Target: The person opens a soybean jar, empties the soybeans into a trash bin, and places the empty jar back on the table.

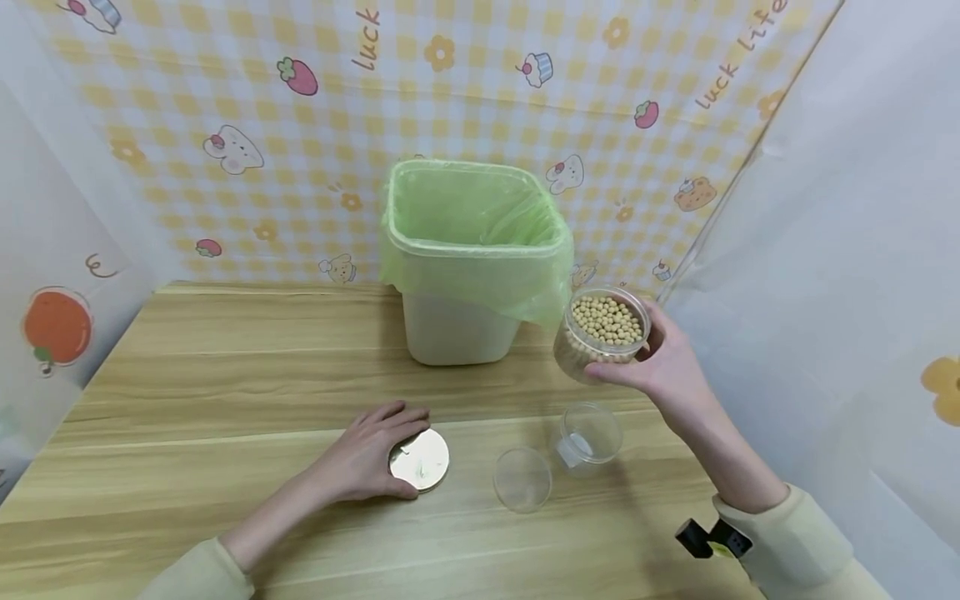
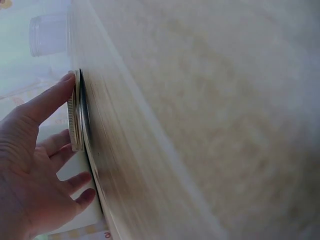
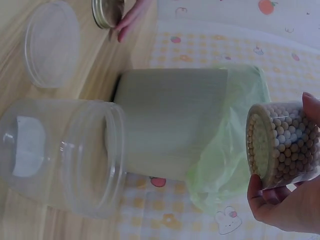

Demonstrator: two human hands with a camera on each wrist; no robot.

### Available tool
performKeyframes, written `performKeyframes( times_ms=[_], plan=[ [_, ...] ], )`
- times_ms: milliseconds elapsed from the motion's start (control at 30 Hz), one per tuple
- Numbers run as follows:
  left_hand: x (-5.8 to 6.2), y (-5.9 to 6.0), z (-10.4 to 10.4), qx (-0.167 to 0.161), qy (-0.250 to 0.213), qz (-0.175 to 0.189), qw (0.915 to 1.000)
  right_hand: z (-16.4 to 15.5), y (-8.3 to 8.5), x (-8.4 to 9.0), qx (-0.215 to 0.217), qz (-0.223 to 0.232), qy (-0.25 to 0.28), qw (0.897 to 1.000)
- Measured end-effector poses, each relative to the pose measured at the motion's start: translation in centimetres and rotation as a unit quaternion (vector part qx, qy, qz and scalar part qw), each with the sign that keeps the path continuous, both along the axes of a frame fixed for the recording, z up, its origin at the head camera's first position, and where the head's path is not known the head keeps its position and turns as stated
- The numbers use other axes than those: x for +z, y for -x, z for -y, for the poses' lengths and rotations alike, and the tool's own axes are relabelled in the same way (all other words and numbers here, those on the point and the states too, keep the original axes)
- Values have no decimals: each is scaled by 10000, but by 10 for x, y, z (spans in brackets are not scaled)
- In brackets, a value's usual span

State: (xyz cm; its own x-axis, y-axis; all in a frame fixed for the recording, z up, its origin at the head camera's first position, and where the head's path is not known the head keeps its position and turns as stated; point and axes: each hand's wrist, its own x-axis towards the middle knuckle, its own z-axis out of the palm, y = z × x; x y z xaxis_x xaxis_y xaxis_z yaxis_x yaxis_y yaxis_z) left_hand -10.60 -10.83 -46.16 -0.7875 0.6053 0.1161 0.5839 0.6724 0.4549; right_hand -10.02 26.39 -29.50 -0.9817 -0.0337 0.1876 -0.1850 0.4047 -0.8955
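Note:
My right hand (image 1: 663, 354) grips a clear round jar (image 1: 573, 354) by its side, above the table near the bin. Pale round soybeans (image 1: 606, 321) fill the jar close to its open top, which tilts slightly. On the left, my left hand (image 1: 371, 454) holds a shiny gold metal lid (image 1: 423, 460) by its edge, low at the tabletop. The thumb (image 2: 55, 95) lies against the lid's ribbed rim in the left wrist view. Below the raised jar stands an open clear jar (image 3: 90, 155) with a white label. Beside it a clear plastic disc (image 1: 522, 480) lies flat.
A pale bin (image 1: 461, 325) lined with a green bag (image 1: 480, 267) stands at the back of the wooden table (image 1: 247, 358). Behind it hangs a yellow checked cloth (image 1: 300, 167). A white wall covering (image 1: 832, 275) borders the right side, near my right arm.

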Motion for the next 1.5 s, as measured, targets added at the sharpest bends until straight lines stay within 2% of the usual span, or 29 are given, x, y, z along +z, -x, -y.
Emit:
performKeyframes(
  times_ms=[133,400,633,833,1000,1233,1500],
  plan=[
    [1,0,3,4,-18,109,9999,0,2,9,-38,8,31,10000],
    [2,1,6,-10,-36,228,9997,1,6,24,31,33,503,9987],
    [11,3,6,477,-118,484,9976,-5,11,33,111,28,690,9976],
    [26,8,12,759,-375,427,9955,-5,17,40,-36,185,583,9981],
    [40,15,21,841,-646,264,9940,-7,23,45,-107,177,584,9981],
    [67,24,28,953,-755,60,9926,-11,32,55,-86,123,567,9983],
    [98,38,31,1084,-1174,-136,9871,-13,45,70,63,35,639,9979]
  ],
)
